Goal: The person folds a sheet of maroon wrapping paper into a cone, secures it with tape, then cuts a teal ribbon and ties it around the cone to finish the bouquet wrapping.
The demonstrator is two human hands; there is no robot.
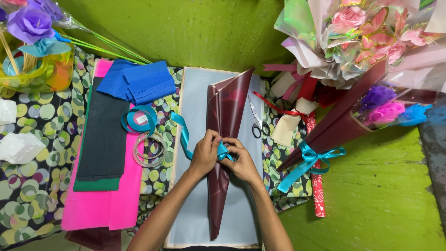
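A bright green floor point(381, 195) carries a cloth with a pattern of green and yellow dots point(32, 181), and on that cloth lies a pale grey sheet point(195, 111) that serves as the work surface.

At the middle of the sheet, the left hand point(204, 157) and the right hand point(242, 161) meet over a dark maroon paper cone point(225, 116). Both hands are closed in a pinch on a turquoise ribbon point(182, 132) drawn around the cone's waist; a small knot of it shows between the fingers, and the free length trails up and left to a spool of the same ribbon point(138, 118). The cone lies flat with its long axis nearly vertical in the view: the wide open mouth points away from the person, the narrow tip points back toward the person, near the sheet's lower edge.

Just right of the cone rest scissors point(256, 122). Further right lies a finished maroon cone of paper flowers point(344, 123), tied with a turquoise bow point(310, 158) and tilted up to the right. Above it stands a pink bouquet in iridescent wrap point(353, 32).

To the left lie clear tape rings point(149, 149), a dark green sheet point(103, 135) on pink paper point(100, 204), and folded blue paper point(139, 81).
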